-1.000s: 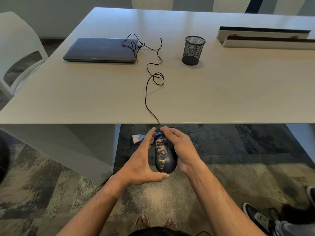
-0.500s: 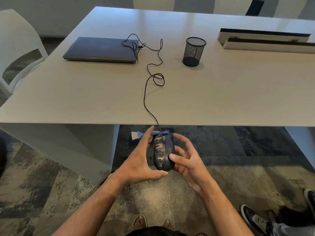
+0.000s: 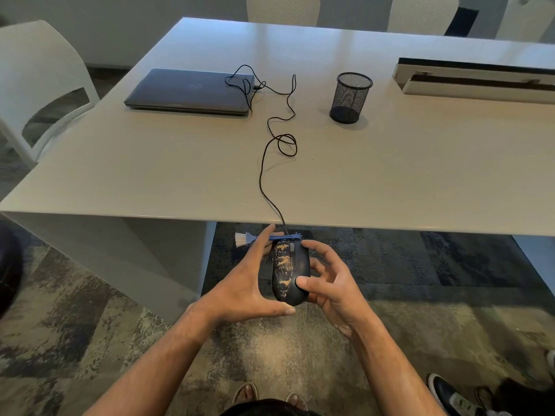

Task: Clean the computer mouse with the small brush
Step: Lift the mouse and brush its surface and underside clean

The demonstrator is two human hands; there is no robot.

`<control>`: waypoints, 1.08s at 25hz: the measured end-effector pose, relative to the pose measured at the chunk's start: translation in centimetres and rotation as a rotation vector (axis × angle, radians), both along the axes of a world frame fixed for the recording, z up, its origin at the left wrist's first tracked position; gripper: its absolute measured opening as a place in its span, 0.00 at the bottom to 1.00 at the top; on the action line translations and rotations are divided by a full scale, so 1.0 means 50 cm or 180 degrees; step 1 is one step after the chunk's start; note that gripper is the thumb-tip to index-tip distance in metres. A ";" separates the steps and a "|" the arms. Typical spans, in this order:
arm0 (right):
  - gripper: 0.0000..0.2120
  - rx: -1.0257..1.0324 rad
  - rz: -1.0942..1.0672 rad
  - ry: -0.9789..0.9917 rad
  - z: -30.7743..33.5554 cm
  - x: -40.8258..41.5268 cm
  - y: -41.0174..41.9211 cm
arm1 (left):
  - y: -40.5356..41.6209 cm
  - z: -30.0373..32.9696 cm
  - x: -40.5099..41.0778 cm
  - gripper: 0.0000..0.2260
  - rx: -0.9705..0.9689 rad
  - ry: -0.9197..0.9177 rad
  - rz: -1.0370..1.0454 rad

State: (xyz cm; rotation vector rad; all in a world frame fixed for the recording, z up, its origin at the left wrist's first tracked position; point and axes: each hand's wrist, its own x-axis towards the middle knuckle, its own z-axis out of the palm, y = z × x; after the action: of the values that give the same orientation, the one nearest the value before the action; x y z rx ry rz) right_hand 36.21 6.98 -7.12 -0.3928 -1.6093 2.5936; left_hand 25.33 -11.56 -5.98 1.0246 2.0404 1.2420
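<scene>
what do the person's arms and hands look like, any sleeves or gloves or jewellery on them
Both forearms are bare up to the bottom edge of the picture, with no sleeves in view. The left hand and right hand wear no gloves, and no rings, watch or wristband show.

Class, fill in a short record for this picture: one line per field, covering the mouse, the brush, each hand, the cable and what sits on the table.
mouse: dark computer mouse, held in the air in front of the table edge, tan grime along its left half
brush: small blue brush, white bristles pointing left, lying across the front of the mouse
left hand: left hand grips the mouse and the brush
right hand: right hand holds the mouse's right side, thumb on top
cable: black cable runs to the closed laptop
table: table also carries a mesh pen cup
</scene>
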 end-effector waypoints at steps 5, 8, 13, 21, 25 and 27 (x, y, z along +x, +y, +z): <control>0.34 0.0063 0.0071 -0.0011 -0.006 -0.005 0.009 | -0.026 0.032 -0.029 0.61 0.0160 -0.0115 -0.0009; 0.34 0.0052 0.0110 0.0001 -0.009 -0.011 0.012 | -0.032 0.053 -0.035 0.53 0.0477 -0.0164 0.0086; 0.34 -0.0034 0.0136 0.0060 -0.013 -0.015 0.010 | -0.025 0.070 -0.020 0.22 0.0973 0.0009 0.0813; 0.32 -0.0079 0.0066 0.0085 -0.010 -0.015 0.006 | -0.008 0.096 0.027 0.08 0.1156 -0.0426 0.1638; 0.33 -0.0098 0.0053 0.0082 -0.012 -0.015 0.003 | -0.015 0.117 0.034 0.08 0.0863 -0.0259 0.1645; 0.33 -0.0102 0.0065 0.0073 -0.012 -0.015 0.002 | -0.017 0.121 0.034 0.08 0.0774 -0.0098 0.1666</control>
State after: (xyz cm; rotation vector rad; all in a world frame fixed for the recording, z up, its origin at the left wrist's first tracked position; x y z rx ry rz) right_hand 35.48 7.07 -7.70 -0.3490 -1.5748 2.6316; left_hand 27.02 -12.43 0.05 0.5719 2.2524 1.7899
